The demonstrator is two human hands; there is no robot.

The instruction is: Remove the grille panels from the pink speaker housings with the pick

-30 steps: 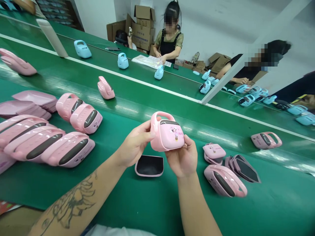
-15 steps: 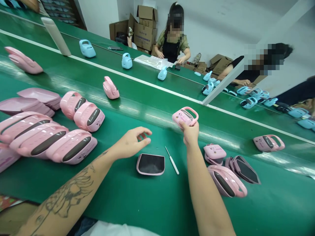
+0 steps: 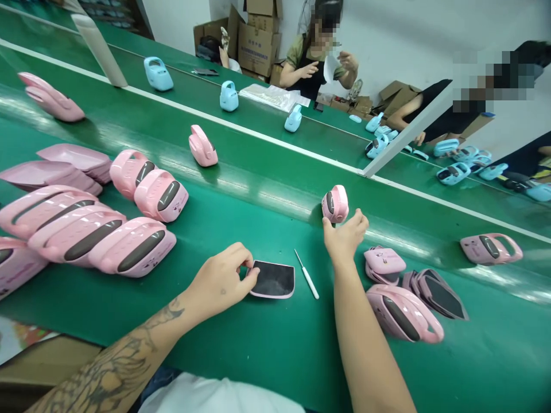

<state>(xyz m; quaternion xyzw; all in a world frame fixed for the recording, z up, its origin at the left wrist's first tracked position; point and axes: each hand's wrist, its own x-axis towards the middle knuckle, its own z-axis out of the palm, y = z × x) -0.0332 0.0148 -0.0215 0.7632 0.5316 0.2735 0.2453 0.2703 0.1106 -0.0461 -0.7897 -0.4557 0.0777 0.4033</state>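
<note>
Since the earlier frame, my right hand has set the small pink case down and let go of it, and my left hand has dropped onto the dark-faced panel.

1. Left hand: the fingers are curled, and thumb and forefinger are closed lightly on the panel's left corner. The panel lies flat on the green tabletop, dark side up.
2. A white pick tool lies just to the right of the panel, apart from it.
3. Right hand: the fingers are spread and hold nothing. The thumb reaches toward the base of the small pink case. I cannot tell whether it touches. The case stands on its end just beyond the hand, dark window facing left.
4. Right of my forearm lie a large pink case, a fan of dark panels and a short stack of pink lids.
5. To the left, a row of pink cases overlaps like tiles. Two more cases and stacked pink trays lie behind the row.
6. Farther out, single pink cases sit well apart.
7. On the far lane stand blue cases. A co-worker sits behind them, in front of cardboard boxes.
</note>
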